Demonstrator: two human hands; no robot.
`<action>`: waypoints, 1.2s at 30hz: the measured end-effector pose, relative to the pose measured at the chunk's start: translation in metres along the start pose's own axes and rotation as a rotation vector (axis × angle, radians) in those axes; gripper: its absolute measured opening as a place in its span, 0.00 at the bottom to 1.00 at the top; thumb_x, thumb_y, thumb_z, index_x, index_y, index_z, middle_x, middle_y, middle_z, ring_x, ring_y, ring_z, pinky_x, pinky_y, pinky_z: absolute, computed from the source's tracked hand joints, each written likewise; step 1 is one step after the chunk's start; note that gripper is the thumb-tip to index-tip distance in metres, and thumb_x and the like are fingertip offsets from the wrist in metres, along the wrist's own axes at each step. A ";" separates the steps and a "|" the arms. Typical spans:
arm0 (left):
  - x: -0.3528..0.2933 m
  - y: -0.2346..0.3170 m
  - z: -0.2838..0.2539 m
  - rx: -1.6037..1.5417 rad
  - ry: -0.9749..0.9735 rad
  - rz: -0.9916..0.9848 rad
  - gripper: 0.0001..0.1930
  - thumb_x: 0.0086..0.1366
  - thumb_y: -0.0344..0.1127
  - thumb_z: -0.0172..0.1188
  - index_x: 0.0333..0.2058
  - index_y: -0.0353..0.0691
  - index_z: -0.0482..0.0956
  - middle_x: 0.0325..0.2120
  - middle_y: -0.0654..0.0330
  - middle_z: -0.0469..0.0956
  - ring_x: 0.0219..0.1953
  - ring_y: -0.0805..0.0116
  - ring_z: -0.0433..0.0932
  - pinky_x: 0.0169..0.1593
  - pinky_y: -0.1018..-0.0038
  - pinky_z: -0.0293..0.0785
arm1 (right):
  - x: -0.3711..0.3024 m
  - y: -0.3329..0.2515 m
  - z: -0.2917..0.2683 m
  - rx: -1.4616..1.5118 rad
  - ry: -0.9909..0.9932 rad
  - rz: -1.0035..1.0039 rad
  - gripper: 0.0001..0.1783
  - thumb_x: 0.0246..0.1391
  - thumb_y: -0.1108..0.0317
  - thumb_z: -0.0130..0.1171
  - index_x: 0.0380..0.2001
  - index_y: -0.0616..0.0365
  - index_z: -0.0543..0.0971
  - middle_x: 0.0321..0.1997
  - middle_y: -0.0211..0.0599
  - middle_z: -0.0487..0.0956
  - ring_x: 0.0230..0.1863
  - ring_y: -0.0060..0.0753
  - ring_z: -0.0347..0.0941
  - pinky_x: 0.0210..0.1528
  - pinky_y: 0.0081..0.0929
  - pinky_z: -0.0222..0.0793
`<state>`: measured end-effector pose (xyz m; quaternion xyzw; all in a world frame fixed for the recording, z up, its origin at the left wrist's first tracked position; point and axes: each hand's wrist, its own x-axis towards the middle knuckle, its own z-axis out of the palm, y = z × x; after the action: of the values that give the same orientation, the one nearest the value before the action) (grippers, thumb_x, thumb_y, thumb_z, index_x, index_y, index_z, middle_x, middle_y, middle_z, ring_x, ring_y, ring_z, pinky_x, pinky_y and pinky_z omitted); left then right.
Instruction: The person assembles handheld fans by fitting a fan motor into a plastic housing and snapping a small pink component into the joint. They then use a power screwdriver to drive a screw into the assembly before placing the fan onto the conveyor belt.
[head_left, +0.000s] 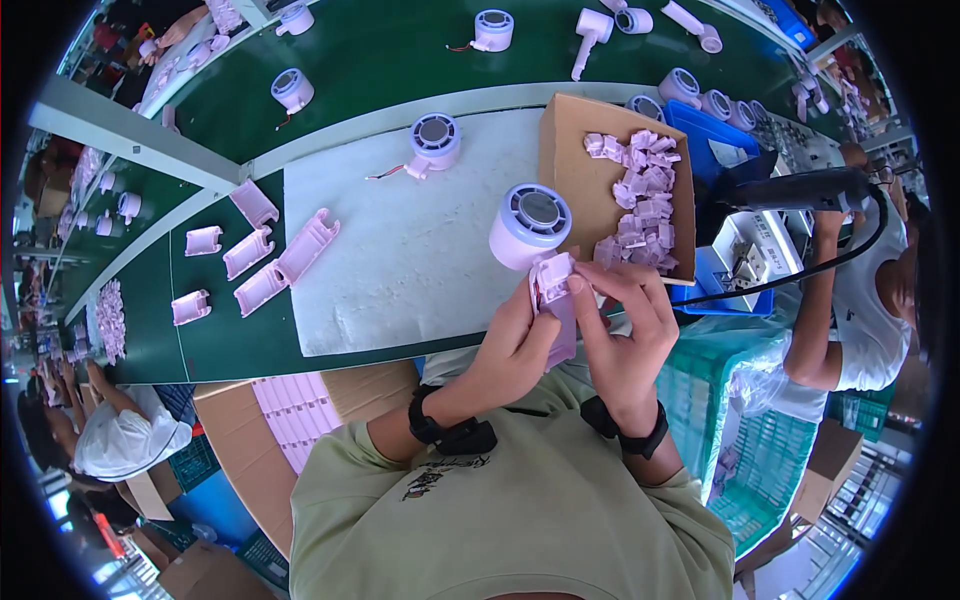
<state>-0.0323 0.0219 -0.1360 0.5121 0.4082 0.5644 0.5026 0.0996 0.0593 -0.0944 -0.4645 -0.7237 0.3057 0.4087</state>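
Note:
In front of me my left hand point(512, 345) is closed round the lilac handle of a handheld fan point(530, 228), whose round head points away from me. A small lilac plastic part point(553, 274) sits at the open top of the handle, just below the head. The thumb and fingers of my right hand point(632, 345) are pinched on that part. Beyond my hands, another fan head point(435, 143) with a short wire rests on the white mat point(390, 265). Several lilac handle shells point(308, 247) lie to the left.
A cardboard box point(565, 150) of small lilac parts stands close right, beside blue bins point(700, 135). A black device point(790, 190) with a cable hangs over them. Fan heads point(492, 31) lie on the green bench beyond. A teal crate point(690, 370) is at my right; a co-worker point(870, 290) sits past it.

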 end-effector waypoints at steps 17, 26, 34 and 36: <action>-0.007 0.016 -0.018 0.029 -0.107 -0.083 0.24 0.70 0.35 0.44 0.61 0.27 0.60 0.50 0.51 0.75 0.49 0.63 0.77 0.52 0.69 0.72 | 0.007 0.005 -0.012 -0.119 -0.032 -0.479 0.21 0.39 0.80 0.70 0.41 0.60 0.81 0.45 0.43 0.80 0.45 0.44 0.78 0.45 0.32 0.76; 0.015 0.032 -0.002 -0.105 0.020 0.108 0.36 0.71 0.57 0.39 0.58 0.25 0.66 0.63 0.40 0.61 0.62 0.53 0.67 0.58 0.64 0.68 | -0.005 -0.009 0.005 0.904 -0.202 0.245 0.11 0.63 0.68 0.55 0.44 0.64 0.77 0.32 0.37 0.79 0.31 0.23 0.76 0.28 0.22 0.73; 0.018 0.032 -0.031 0.085 -0.094 0.364 0.21 0.71 0.36 0.46 0.57 0.28 0.67 0.65 0.36 0.56 0.64 0.50 0.64 0.63 0.58 0.61 | 0.005 -0.018 -0.011 0.684 -0.537 0.338 0.17 0.68 0.59 0.48 0.43 0.62 0.79 0.19 0.28 0.75 0.17 0.15 0.69 0.18 0.17 0.62; 0.019 0.030 -0.026 0.084 -0.078 0.311 0.24 0.71 0.41 0.44 0.57 0.27 0.66 0.64 0.37 0.59 0.63 0.51 0.65 0.62 0.59 0.63 | 0.007 -0.020 -0.010 0.662 -0.514 0.319 0.17 0.68 0.59 0.48 0.42 0.62 0.79 0.18 0.28 0.74 0.15 0.14 0.67 0.18 0.16 0.62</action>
<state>-0.0621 0.0374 -0.1070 0.6109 0.3275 0.5977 0.4029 0.0986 0.0587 -0.0713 -0.3234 -0.5842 0.6856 0.2900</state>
